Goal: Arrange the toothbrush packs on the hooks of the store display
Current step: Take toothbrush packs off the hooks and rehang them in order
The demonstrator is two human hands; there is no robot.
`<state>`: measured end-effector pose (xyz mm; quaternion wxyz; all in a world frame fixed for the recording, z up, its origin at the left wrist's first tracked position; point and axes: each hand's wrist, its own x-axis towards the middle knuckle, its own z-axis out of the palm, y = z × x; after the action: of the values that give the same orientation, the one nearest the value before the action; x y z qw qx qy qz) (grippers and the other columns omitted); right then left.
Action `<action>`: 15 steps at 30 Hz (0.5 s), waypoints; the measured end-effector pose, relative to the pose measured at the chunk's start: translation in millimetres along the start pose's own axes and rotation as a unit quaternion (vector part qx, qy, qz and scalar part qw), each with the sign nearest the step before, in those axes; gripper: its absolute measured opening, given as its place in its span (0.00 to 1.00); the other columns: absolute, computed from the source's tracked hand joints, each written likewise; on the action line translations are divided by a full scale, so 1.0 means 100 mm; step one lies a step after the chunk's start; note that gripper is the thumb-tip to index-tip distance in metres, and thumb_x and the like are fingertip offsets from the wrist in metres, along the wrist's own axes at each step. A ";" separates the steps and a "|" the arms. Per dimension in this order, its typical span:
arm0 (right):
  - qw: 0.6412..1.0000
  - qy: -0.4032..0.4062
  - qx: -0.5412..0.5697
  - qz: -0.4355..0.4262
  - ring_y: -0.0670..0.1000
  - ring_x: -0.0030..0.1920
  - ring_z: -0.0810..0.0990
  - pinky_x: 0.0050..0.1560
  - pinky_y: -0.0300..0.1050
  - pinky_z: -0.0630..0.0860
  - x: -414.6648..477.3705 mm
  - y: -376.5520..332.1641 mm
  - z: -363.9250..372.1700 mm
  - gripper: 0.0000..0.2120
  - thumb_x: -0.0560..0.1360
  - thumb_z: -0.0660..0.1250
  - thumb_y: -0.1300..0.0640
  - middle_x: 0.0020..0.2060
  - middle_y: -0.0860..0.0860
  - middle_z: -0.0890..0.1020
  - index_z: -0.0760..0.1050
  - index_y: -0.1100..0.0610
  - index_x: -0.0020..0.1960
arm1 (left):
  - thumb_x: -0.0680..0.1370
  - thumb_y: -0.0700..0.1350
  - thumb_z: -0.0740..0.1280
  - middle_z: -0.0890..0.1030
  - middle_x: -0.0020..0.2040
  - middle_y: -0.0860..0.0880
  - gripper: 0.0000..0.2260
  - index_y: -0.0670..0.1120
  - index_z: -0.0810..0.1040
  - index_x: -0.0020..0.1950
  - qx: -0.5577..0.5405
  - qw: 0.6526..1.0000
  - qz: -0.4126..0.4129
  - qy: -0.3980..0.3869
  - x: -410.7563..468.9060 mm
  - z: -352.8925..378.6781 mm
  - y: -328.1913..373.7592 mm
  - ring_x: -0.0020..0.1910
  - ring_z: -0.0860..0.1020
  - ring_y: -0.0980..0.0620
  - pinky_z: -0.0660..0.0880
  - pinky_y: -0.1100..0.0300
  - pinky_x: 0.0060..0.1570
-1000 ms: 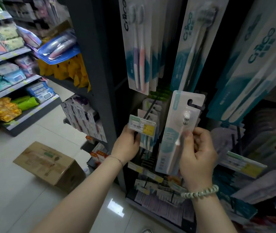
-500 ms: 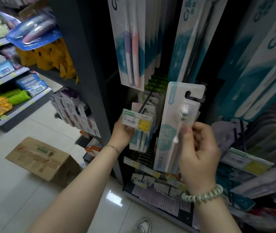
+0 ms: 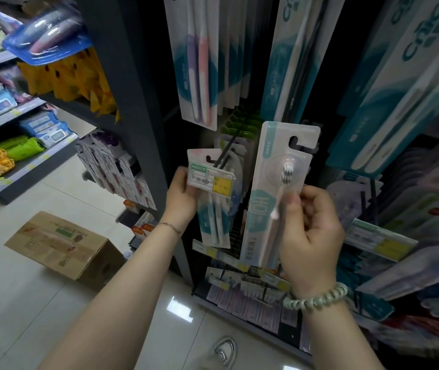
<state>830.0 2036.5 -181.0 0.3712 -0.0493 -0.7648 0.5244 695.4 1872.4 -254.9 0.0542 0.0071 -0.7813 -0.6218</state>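
Toothbrush pack [image 3: 259, 209] — white-teal card, 1 pink brush, pinched in right hand [image 3: 312, 236], left hand [image 3: 182, 198] gripping hung packs [image 3: 214, 225]

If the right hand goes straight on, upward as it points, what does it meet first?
Probably the held toothbrush pack would touch the tall teal pack hanging above the right hand; depth is unclear.

Right wrist wear: my coiled band [image 3: 317, 296], pale green, glossy spiral loops, one ring round the wrist.
Left wrist wear: thin chain bracelet [image 3: 170, 227], fine links, up and left of the coiled band.
Forearms: left forearm [image 3: 122, 284] and right forearm [image 3: 346, 340] bare, the right just below the coiled band.
Nails: short on my right hand [image 3: 312, 231], above the coiled band; finish blurred.
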 end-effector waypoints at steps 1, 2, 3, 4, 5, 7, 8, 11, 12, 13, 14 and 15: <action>1.000 0.000 -0.001 0.000 0.41 0.30 0.75 0.29 0.30 0.68 -0.01 0.00 -0.01 0.04 0.78 0.61 0.58 0.30 0.43 0.76 0.73 0.56 0.47 | 0.82 0.44 0.60 0.79 0.46 0.60 0.05 0.52 0.74 0.52 0.006 1.000 -0.004 0.007 -0.01 -0.02 -0.01 0.42 0.75 0.70 0.72 0.71 0.43; 1.000 0.000 -0.002 0.000 0.41 0.30 0.75 0.28 0.30 0.68 -0.01 -0.01 -0.02 0.03 0.78 0.61 0.58 0.30 0.43 0.76 0.73 0.56 0.46 | 0.82 0.44 0.59 0.79 0.46 0.58 0.05 0.51 0.74 0.52 0.012 1.000 -0.007 0.014 -0.02 -0.04 -0.01 0.42 0.76 0.66 0.72 0.67 0.43; 1.000 -0.001 -0.003 0.001 0.41 0.30 0.75 0.28 0.30 0.68 -0.02 -0.01 -0.02 0.03 0.78 0.62 0.58 0.31 0.43 0.76 0.73 0.56 0.46 | 0.83 0.45 0.58 0.78 0.44 0.56 0.05 0.48 0.73 0.51 0.021 1.000 -0.010 0.020 -0.04 -0.05 -0.01 0.41 0.76 0.61 0.71 0.62 0.42; 1.000 -0.001 -0.003 0.002 0.41 0.29 0.75 0.28 0.29 0.67 -0.03 -0.01 -0.03 0.03 0.78 0.62 0.59 0.30 0.43 0.76 0.73 0.55 0.46 | 0.83 0.45 0.57 0.77 0.42 0.54 0.06 0.46 0.72 0.50 0.032 0.999 -0.011 0.025 -0.07 -0.06 -0.01 0.39 0.74 0.57 0.70 0.58 0.40; 1.000 -0.001 -0.003 0.004 0.41 0.29 0.74 0.27 0.29 0.67 -0.04 -0.01 -0.04 0.03 0.79 0.62 0.60 0.30 0.43 0.75 0.73 0.55 0.46 | 0.83 0.45 0.57 0.75 0.39 0.52 0.07 0.45 0.71 0.48 0.041 0.999 -0.011 0.027 -0.10 -0.08 -0.01 0.36 0.72 0.55 0.68 0.56 0.38; 1.000 -0.002 -0.001 0.013 0.42 0.28 0.74 0.27 0.29 0.66 -0.05 -0.02 -0.05 0.03 0.79 0.63 0.61 0.29 0.44 0.75 0.73 0.56 0.46 | 0.83 0.46 0.57 0.73 0.36 0.51 0.09 0.48 0.69 0.44 0.051 0.998 -0.010 0.028 -0.18 -0.11 0.00 0.33 0.70 0.54 0.66 0.56 0.36; 1.000 -0.002 0.001 0.017 0.42 0.28 0.74 0.27 0.30 0.66 -0.05 -0.02 -0.05 0.03 0.79 0.63 0.61 0.29 0.44 0.75 0.73 0.56 0.46 | 0.83 0.46 0.57 0.72 0.36 0.51 0.10 0.49 0.69 0.43 0.056 0.998 -0.011 0.028 -0.22 -0.13 0.00 0.33 0.70 0.54 0.66 0.56 0.35; 1.000 -0.003 0.004 0.024 0.43 0.27 0.73 0.26 0.32 0.66 -0.05 -0.05 -0.04 0.04 0.79 0.63 0.61 0.28 0.44 0.74 0.73 0.55 0.46 | 0.83 0.48 0.57 0.71 0.36 0.51 0.10 0.47 0.69 0.44 0.069 0.997 -0.020 0.028 -0.36 -0.20 0.03 0.34 0.69 0.56 0.66 0.59 0.35; 1.000 -0.005 0.004 0.028 0.43 0.27 0.73 0.26 0.34 0.67 -0.06 -0.06 -0.03 0.04 0.79 0.63 0.60 0.28 0.44 0.74 0.73 0.55 0.45 | 0.83 0.49 0.57 0.72 0.37 0.51 0.10 0.46 0.70 0.45 0.074 0.997 -0.025 0.030 -0.41 -0.22 0.03 0.35 0.69 0.56 0.66 0.61 0.36; 0.999 -0.007 0.004 0.033 0.44 0.28 0.73 0.26 0.36 0.68 -0.06 -0.06 -0.02 0.04 0.79 0.62 0.59 0.28 0.44 0.74 0.73 0.54 0.45 | 0.83 0.49 0.58 0.72 0.38 0.50 0.10 0.44 0.70 0.47 0.080 0.996 -0.030 0.032 -0.45 -0.25 0.02 0.36 0.69 0.56 0.66 0.63 0.35; 0.999 -0.009 0.002 0.038 0.44 0.28 0.73 0.26 0.39 0.69 -0.07 -0.06 -0.02 0.05 0.79 0.62 0.59 0.28 0.45 0.74 0.73 0.53 0.45 | 0.83 0.49 0.58 0.71 0.38 0.50 0.11 0.43 0.70 0.47 0.084 0.995 -0.032 0.037 -0.49 -0.28 0.01 0.35 0.68 0.55 0.66 0.64 0.34; 0.999 -0.010 -0.001 0.041 0.44 0.29 0.74 0.27 0.40 0.69 -0.07 -0.06 -0.01 0.05 0.79 0.62 0.59 0.28 0.45 0.74 0.73 0.53 0.45 | 0.83 0.49 0.58 0.71 0.37 0.49 0.12 0.41 0.70 0.48 0.085 0.995 -0.034 0.042 -0.53 -0.31 0.00 0.35 0.68 0.55 0.65 0.64 0.34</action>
<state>837.8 2031.1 -179.4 0.3413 -0.0754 -0.7663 0.5391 751.2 1846.5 -252.4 0.0655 0.0644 -0.8274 -0.5540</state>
